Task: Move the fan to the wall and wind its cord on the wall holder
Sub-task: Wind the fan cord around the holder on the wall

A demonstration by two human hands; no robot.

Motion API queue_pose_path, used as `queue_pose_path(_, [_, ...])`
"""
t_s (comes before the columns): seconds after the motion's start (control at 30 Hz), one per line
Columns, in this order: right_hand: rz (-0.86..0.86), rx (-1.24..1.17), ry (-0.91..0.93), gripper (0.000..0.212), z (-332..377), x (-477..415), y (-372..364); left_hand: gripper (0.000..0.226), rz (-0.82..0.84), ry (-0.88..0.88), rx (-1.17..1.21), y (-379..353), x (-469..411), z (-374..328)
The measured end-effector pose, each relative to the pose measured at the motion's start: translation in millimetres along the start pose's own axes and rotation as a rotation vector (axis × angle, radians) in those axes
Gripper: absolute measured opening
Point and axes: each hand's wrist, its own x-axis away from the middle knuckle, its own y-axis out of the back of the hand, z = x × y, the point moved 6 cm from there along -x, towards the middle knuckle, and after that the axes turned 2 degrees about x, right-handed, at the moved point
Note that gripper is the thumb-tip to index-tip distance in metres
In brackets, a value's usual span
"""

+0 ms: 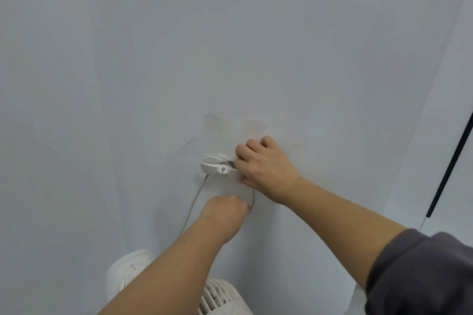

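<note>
At the bottom of my view the fan (222,295) sits close by the wall, right under the work. Its cord (192,206) rises slack to the holder (214,166) on the wall. The left hand (223,210) is clenched around a loop of cord just below the holder. The right hand (265,165) curls its fingers (242,151) over the holder's right end. I judge a hard tug could tear the holder loose, and slack could let turns slip off.
</note>
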Motion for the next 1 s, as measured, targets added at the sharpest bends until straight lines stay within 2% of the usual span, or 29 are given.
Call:
queue_pose_path(0.13, [-0.046, -0.003, 0.048, 0.014, 1.9, 2.5, -2.4, 0.038, 0.024, 0.024, -0.011, -3.4, -1.1, 4.2])
queue_pose_path(0.33, [-0.008, 0.016, 0.062, 0.008, 2.5, -1.1, -4.0, 0.030, 0.200, 0.120, -0.077, -12.0, 6.5, 14.2])
queue_pose_path(0.5, [0.027, -0.098, 0.012, 0.044, 0.6, -2.6, -1.4, 0.031, 0.244, 0.220, -0.042, -13.0, 13.9, 25.6])
queue_pose_path(0.67, [0.156, -0.118, 0.013, 0.037, 1.5, -11.6, 5.0, 0.035, 0.263, 0.316, 0.027, -21.6, 19.1, 37.1])
queue_pose_path(0.73, [0.191, -0.164, -0.031, 0.032, 1.1, -15.4, 8.0, 0.031, 0.269, 0.407, 0.175, -30.9, 23.6, 47.0])
queue_pose_path(0.83, [0.234, -0.237, -0.110, 0.031, -0.2, -22.3, 12.8, 0.029, 0.243, 0.612, 0.587, -45.5, 37.3, 72.8])
queue_pose_path(0.9, [0.279, -0.273, -0.142, 0.030, -0.4, -25.3, 14.6, 0.029, 0.137, 0.689, 0.827, -48.3, 44.6, 89.7])
queue_pose_path(1.0, [0.329, -0.295, -0.168, 0.028, -0.5, -27.4, 15.8, 0.032, -0.057, 0.798, 1.012, -41.3, 52.5, 108.1])
